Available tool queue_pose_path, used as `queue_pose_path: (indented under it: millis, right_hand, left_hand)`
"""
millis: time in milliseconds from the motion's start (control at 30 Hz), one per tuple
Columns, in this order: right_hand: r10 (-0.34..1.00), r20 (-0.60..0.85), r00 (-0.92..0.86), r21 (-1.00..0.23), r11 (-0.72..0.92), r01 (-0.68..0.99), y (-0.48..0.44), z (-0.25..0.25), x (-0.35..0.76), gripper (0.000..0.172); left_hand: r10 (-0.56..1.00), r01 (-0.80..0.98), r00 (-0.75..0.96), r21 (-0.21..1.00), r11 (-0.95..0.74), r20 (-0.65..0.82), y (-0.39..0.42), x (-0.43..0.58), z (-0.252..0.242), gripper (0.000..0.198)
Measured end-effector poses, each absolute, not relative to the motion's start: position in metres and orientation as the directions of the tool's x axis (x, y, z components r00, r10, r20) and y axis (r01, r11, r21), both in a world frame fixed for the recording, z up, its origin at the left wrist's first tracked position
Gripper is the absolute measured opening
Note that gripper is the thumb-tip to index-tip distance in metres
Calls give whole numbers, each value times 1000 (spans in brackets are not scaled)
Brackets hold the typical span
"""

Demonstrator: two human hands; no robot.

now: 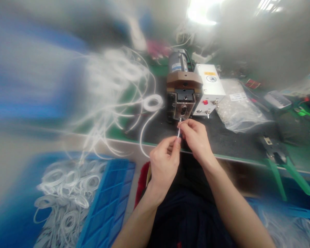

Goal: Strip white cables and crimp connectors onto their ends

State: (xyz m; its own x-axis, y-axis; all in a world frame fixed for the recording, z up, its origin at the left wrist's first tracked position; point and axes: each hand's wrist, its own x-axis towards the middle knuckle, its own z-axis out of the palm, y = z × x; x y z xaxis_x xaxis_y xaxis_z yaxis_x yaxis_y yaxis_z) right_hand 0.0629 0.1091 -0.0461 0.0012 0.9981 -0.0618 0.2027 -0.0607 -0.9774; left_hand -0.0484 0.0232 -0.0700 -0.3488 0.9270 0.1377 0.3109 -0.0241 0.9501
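Observation:
My left hand (pixel 165 160) pinches a thin white cable (pixel 178 132) between thumb and fingers, just in front of the bench edge. Closer to the machine, my right hand (pixel 195 136) also grips this cable near its end. The cable's tip points up at the front opening of a small bench machine (pixel 184 100) with a brown block and a motor on top; whether it has entered is hard to tell. A loose coil of white cable (pixel 153 102) lies left of the machine, and a strand from it curves down toward my left hand.
A white control box (pixel 210 89) with a red light stands right of the machine. Beyond it lie a clear bag of small parts (pixel 240 106) and green-handled crimping pliers (pixel 276 155). Loose white cables (pixel 111 75) cover the left bench. Below, a blue crate (pixel 105 196) holds coiled cables.

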Motion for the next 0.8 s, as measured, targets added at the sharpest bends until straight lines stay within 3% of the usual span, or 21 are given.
queue_pose_path:
  millis: [533, 800]
  right_hand:
    - [998, -55, 21, -963, -58, 265, 108, -48, 63, 20]
    - [984, -172, -54, -965, -158, 207, 72, -36, 78, 21]
  left_hand:
    - [935, 369, -308, 928, -54, 177, 24, -50, -71, 18]
    - [936, 515, -178, 839, -174, 303, 6, -70, -47, 11]
